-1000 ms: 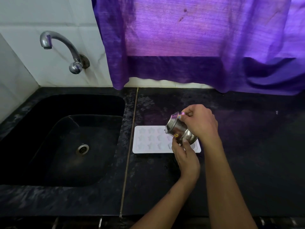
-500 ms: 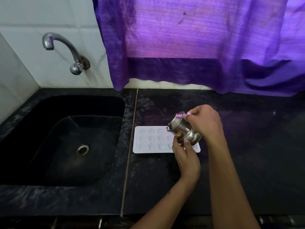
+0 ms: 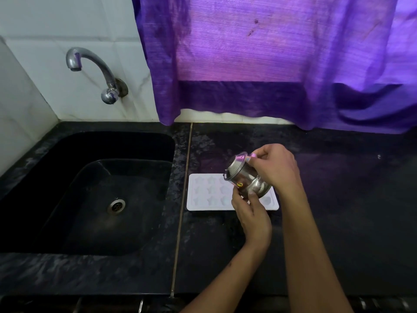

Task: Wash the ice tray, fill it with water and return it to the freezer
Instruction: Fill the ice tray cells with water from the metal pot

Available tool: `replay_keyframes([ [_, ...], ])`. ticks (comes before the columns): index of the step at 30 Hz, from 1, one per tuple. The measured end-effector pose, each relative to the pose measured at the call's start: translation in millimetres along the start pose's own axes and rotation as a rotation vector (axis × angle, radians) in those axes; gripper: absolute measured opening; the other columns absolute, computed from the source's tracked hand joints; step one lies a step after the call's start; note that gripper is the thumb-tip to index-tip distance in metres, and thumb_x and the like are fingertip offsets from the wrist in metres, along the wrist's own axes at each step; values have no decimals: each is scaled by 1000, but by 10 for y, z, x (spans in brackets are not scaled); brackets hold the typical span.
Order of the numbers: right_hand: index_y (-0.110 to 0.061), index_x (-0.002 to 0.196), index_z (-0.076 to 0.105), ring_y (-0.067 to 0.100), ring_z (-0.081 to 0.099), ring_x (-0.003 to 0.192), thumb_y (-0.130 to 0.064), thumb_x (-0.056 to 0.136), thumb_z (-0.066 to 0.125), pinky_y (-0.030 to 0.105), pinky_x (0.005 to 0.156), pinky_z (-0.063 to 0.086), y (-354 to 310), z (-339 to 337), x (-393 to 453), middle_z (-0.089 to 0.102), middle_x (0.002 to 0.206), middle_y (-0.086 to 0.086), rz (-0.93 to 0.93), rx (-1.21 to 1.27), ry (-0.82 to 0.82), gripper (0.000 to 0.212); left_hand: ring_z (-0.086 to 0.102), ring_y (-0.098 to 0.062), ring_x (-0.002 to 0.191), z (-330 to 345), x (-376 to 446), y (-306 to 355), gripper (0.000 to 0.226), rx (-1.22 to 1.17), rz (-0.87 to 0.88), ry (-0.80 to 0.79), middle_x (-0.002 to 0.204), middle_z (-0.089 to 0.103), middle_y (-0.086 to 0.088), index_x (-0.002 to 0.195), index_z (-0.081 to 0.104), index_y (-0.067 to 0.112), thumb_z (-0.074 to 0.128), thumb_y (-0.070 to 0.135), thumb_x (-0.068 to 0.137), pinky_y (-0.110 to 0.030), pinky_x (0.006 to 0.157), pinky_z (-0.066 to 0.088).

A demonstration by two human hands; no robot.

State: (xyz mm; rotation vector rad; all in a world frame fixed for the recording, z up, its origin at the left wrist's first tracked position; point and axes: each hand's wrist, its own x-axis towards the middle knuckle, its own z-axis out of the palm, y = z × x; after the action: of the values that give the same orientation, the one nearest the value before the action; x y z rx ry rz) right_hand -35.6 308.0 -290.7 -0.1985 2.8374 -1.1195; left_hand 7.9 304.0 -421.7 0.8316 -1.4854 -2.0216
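White plastic makes up the ice tray [image 3: 211,193], which lies flat on the black stone counter [image 3: 338,211] just to the right of the sink [image 3: 90,188], its long side running left to right and its star-shaped hollows facing up. Whether the hollows hold water cannot be told from this view. Over the right part of the tray a small steel cup [image 3: 244,177] is held tilted, its rim pointing left and down toward the hollows; a small round yellow sticker shows on its side. The right hand [image 3: 274,168] is closed around the cup from above and behind, with fingertips at the rim. The left hand [image 3: 251,213] comes up from below, its fingers curled against the lower side of the cup, steadying it. Both forearms reach in from the lower edge of the view and cover the tray's right end. A thin pale seam runs front to back through the counter between the sink and the tray. Within the dark basin sits a round metal drain [image 3: 116,206]. A curved metal tap [image 3: 94,71] is fixed to the white tiled wall [image 3: 56,23] above the sink. A purple curtain [image 3: 282,59] hangs behind the counter, its lower hem just above the back edge.
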Motion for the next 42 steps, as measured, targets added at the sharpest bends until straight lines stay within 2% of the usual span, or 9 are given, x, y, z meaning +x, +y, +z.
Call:
replay_keyframes([
  [3, -30, 78, 63, 16, 61, 86, -29, 88, 63, 27, 65, 38, -49, 59, -15, 68, 88, -6, -9, -39, -7, 10, 50, -16, 124, -33, 15, -8, 42, 3, -22, 2, 137, 49, -2, 142, 37, 19, 39, 25, 101, -40, 107, 40],
  [6, -30, 84, 65, 18, 62, 90, -31, 89, 63, 28, 68, 39, -86, 117, -16, 69, 93, -5, -24, -67, -4, 6, 49, -18, 125, -56, 27, -10, 43, 7, -45, 10, 137, 50, -3, 141, 37, 20, 39, 28, 99, -43, 107, 40],
  [20, -27, 98, 69, 19, 61, 92, -29, 90, 63, 29, 71, 38, -170, 242, -29, 68, 99, -2, -24, -137, 7, 11, 56, -18, 118, -117, 35, 76, 40, -40, -108, -14, 131, 56, -2, 138, 40, 27, 40, 35, 99, -45, 102, 45],
  [25, -27, 100, 69, 19, 61, 92, -28, 90, 63, 28, 71, 37, -181, 238, -42, 68, 99, -2, -18, -145, 4, 12, 56, -18, 117, -115, 13, 79, 54, -28, -104, -16, 130, 57, 0, 136, 41, 31, 40, 52, 86, -47, 101, 45],
  [29, -27, 99, 69, 20, 61, 92, -28, 90, 63, 29, 71, 38, -171, 241, -52, 69, 98, -2, -21, -144, 10, 11, 55, -18, 118, -126, 22, 61, 43, -25, -110, -26, 132, 55, -1, 138, 40, 28, 40, 39, 96, -46, 102, 44],
  [34, -28, 99, 70, 21, 62, 92, -29, 90, 62, 29, 71, 39, -156, 245, -65, 69, 97, -2, -21, -129, 18, 12, 54, -17, 118, -125, 11, 60, 49, 2, -122, -18, 132, 55, 1, 139, 38, 30, 39, 45, 93, -46, 103, 43],
  [37, -26, 99, 70, 22, 61, 92, -28, 90, 59, 29, 71, 38, -153, 216, -74, 69, 96, -1, -5, -116, 19, 14, 52, -17, 121, -120, 14, 84, 43, 11, -114, 0, 136, 52, -1, 141, 37, 24, 40, 32, 99, -41, 105, 41],
  [40, -24, 94, 71, 21, 59, 86, -25, 88, 57, 28, 69, 37, -167, 158, -74, 68, 92, -1, 25, -79, 19, 15, 49, -10, 118, -118, -4, 139, 43, 16, -67, 8, 139, 45, 2, 143, 35, 18, 40, 24, 101, -22, 99, 42],
  [42, -21, 88, 71, 20, 57, 81, -24, 85, 58, 27, 63, 35, -173, 121, -76, 68, 88, -1, 41, -46, 30, 14, 47, -3, 113, -124, -28, 172, 45, 37, -41, -3, 139, 40, 4, 145, 33, 18, 41, 22, 101, -17, 96, 40],
])
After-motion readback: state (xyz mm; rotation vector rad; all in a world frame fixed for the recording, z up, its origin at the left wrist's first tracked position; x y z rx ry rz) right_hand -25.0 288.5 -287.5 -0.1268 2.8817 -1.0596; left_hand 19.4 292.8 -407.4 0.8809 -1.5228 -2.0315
